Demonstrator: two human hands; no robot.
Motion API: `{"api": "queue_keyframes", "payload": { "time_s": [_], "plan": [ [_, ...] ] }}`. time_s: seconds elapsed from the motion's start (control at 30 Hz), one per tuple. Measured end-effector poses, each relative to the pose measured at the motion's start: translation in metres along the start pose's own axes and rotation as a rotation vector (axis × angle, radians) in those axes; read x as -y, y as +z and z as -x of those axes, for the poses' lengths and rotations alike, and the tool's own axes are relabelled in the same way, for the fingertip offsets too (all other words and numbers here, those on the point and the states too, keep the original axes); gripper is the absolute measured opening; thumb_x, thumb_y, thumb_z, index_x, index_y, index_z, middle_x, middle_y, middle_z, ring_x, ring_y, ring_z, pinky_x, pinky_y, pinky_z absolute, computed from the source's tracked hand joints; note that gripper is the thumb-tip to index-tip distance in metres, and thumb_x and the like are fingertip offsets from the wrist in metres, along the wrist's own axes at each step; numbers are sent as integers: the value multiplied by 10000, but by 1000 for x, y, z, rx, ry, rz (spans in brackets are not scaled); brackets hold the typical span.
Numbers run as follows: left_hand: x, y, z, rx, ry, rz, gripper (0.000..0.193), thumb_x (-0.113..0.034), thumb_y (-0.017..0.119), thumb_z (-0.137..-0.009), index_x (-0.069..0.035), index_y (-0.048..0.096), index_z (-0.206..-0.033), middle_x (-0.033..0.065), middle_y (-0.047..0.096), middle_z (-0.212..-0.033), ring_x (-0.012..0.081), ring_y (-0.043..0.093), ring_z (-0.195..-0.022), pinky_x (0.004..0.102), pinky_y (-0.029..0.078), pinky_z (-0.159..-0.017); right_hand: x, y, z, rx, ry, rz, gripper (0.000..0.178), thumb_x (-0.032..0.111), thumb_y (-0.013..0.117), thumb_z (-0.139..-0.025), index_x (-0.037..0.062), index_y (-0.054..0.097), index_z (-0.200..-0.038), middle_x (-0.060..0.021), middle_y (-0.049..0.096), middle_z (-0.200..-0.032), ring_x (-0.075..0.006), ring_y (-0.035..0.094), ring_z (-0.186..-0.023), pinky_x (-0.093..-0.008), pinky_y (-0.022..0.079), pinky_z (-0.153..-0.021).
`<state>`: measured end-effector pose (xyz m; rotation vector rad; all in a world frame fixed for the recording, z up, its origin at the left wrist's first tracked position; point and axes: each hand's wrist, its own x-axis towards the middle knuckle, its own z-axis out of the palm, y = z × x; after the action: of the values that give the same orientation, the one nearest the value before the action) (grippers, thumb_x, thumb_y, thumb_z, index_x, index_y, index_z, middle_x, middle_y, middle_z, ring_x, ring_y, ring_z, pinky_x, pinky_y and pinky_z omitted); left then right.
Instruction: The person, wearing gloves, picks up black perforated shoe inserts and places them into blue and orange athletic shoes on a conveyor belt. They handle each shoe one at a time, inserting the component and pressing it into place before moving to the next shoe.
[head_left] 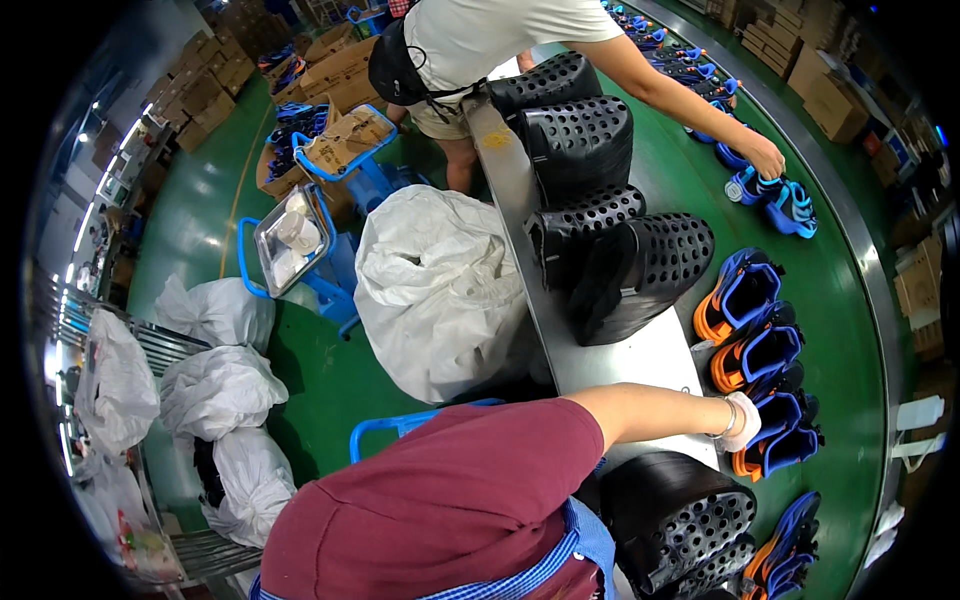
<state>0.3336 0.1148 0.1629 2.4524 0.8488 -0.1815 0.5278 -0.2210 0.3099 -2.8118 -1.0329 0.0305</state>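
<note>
My left arm, in a maroon sleeve, reaches right across the metal ledge to the green belt. My left hand (740,422), in a pale glove with a bracelet at the wrist, is closed at the back of a black sneaker (774,412) with blue lining and orange heel. Its fingertips are hidden. A second sneaker (785,452) lies against it on the near side. More such sneakers (757,358) stand in pairs just beyond, and another pair (785,550) is nearer me. My right hand is out of view.
Large black shells with round holes (670,255) line the metal ledge (590,368); another (680,515) lies beside my arm. A co-worker's hand (765,160) touches blue-and-black shoes (790,208) farther along the belt. White sacks (430,290), blue stools (345,275) and cartons (340,75) stand left.
</note>
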Motion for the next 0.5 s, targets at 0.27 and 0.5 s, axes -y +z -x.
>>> {"api": "queue_keyframes", "payload": {
  "time_s": [0.27,0.5],
  "plan": [
    [-3,-7,9,-44,-12,-9,262,-225,671,-772,-70,754,-965,104,733,-946,269,709,-897,400,562,-713,-11,-17,13,-7,46,-53,668,213,758,-819,-54,472,-1361,-261,496,-1379,-337,491,-1252,-403,375,-1079],
    [4,-12,23,-57,68,146,463,-426,715,-717,-58,740,-997,134,716,-947,299,691,-909,396,550,-795,-24,-49,31,5,105,-112,711,213,783,-796,-56,463,-1371,-264,482,-1393,-338,475,-1271,-402,364,-1092]
  ]
}}
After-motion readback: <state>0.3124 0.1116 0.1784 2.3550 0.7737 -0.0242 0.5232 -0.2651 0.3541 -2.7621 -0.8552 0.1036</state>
